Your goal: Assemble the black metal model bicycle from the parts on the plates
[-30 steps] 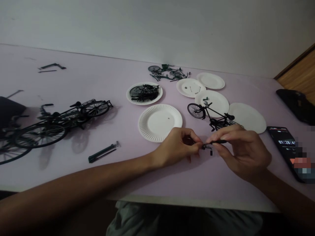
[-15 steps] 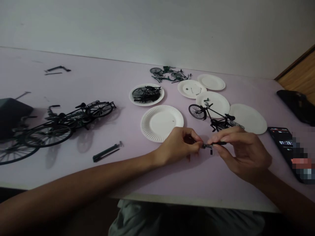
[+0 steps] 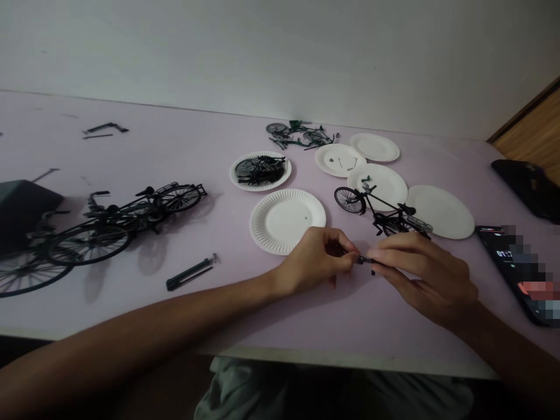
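Note:
My left hand (image 3: 315,259) and my right hand (image 3: 426,274) meet over the lilac table (image 3: 219,245), near its front edge. Both pinch a small black bicycle part (image 3: 366,261) between their fingertips; most of it is hidden by my right fingers. Just behind my right hand stands a partly built black model bicycle (image 3: 380,211), its front wheel towards the left. A white paper plate (image 3: 287,219) with one tiny screw lies just behind my left hand.
Several more paper plates (image 3: 441,211) sit behind, one holding black parts (image 3: 259,169). Loose green parts (image 3: 301,134) lie by the wall. Finished model bicycles (image 3: 109,224) stand at left, a green-black tool (image 3: 190,272) lies in front of them, and a phone (image 3: 518,268) lies at right.
My right fingers have closed further over the small part, hiding more of it. The view has shifted slightly; both hands stay in the same place.

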A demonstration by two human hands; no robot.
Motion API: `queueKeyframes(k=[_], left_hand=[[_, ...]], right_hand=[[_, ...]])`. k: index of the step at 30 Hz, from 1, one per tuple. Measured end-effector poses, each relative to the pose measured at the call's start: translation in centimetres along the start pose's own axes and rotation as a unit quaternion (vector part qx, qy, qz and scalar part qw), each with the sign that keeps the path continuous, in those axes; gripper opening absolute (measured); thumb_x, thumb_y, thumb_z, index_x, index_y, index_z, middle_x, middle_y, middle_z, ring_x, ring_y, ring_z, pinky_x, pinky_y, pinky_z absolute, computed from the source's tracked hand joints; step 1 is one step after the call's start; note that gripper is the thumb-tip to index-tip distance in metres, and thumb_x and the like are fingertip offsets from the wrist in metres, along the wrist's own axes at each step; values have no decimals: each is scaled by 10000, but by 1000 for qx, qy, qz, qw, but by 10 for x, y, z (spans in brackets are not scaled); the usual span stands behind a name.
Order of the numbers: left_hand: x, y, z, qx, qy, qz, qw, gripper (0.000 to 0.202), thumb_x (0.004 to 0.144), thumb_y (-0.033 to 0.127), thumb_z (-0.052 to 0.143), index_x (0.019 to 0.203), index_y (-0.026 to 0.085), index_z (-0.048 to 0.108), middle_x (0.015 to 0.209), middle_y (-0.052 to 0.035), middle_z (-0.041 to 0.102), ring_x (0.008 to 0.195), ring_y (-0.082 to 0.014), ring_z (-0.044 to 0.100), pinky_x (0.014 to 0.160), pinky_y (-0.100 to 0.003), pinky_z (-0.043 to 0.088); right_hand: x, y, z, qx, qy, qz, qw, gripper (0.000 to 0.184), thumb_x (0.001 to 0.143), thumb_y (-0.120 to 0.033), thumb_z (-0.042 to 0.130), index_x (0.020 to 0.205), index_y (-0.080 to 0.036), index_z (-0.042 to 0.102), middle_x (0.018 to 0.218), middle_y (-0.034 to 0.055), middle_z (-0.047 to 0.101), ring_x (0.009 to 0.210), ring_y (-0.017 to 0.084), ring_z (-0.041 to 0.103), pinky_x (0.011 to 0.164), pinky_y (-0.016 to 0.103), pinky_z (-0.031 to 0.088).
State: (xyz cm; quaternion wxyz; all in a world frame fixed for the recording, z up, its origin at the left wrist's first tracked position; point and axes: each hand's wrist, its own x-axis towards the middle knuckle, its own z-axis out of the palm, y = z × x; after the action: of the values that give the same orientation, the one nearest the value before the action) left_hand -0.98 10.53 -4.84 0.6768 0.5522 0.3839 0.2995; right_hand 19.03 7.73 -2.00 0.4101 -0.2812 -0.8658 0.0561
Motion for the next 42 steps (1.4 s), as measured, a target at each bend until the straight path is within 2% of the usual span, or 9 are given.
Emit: queueKeyframes(k=[4,9,16,20,26,32,36,39,42], left_hand=[[1,0,0,-6,5,2,1000,49,730,104,646,770,105,619,569,19,611,445,-68,533,367,-150,474],[2,-2,0,3,14,8,1000,69,766,152,670,775,95,632,599,14,610,440,-61,535,366,-146,476],[1,-3,1,24,17,17,999,84,792,167,675,765,99,634,601,14,610,431,-54,534,366,-138,472],[1,-3,1,24,9,12,1000,72,794,163,668,768,111,624,620,10,618,468,-74,548,359,-159,490],[0,-4,2,3,16,19,1000,43,788,137,653,778,109,621,658,12,610,488,-66,536,354,-150,488],[-1,-8,2,-22,25,41,999,44,790,140,642,784,102,620,702,-8,624,492,-67,545,360,-162,507],[-2,-8,3,-28,33,39,998,63,810,146,642,778,100,613,712,-14,634,481,-56,540,345,-138,488],[-3,-9,4,-25,26,41,999,62,811,134,646,772,101,610,686,-3,622,481,-53,542,347,-126,487],[-2,-10,3,-10,23,47,999,81,815,155,660,774,99,618,677,-5,619,498,-59,550,360,-127,495]], right_hand=[[-2,1,-1,26,-21,-2,999,402,884,-36,603,1234,-229,641,1079,56,757,950,191,731,779,315,629],[2,-1,3,0,-1,10,1000,297,875,-123,692,1127,-280,684,866,-24,796,742,170,764,641,260,640],[0,-1,8,-16,41,32,999,284,815,-196,783,1056,-324,707,799,-47,792,636,173,754,536,254,630],[-4,1,7,-31,47,14,998,430,825,-156,767,1214,-313,671,939,-22,801,701,188,770,636,269,663],[-8,2,5,-38,12,-26,999,676,842,1,638,1450,-246,476,1128,29,762,843,205,769,739,330,670],[-2,3,1,-25,-18,-3,1000,390,880,-44,639,1207,-255,662,955,-7,801,763,178,777,674,239,651],[-1,4,-1,-25,-25,25,999,205,884,-171,698,1063,-269,678,883,-28,806,697,172,774,566,228,625],[-9,7,0,-23,-29,37,999,158,876,-206,717,1015,-266,671,905,-24,806,750,169,776,631,229,631],[-17,10,0,-26,-83,27,996,95,897,-206,688,980,-247,670,965,-7,799,797,163,772,730,240,634]])
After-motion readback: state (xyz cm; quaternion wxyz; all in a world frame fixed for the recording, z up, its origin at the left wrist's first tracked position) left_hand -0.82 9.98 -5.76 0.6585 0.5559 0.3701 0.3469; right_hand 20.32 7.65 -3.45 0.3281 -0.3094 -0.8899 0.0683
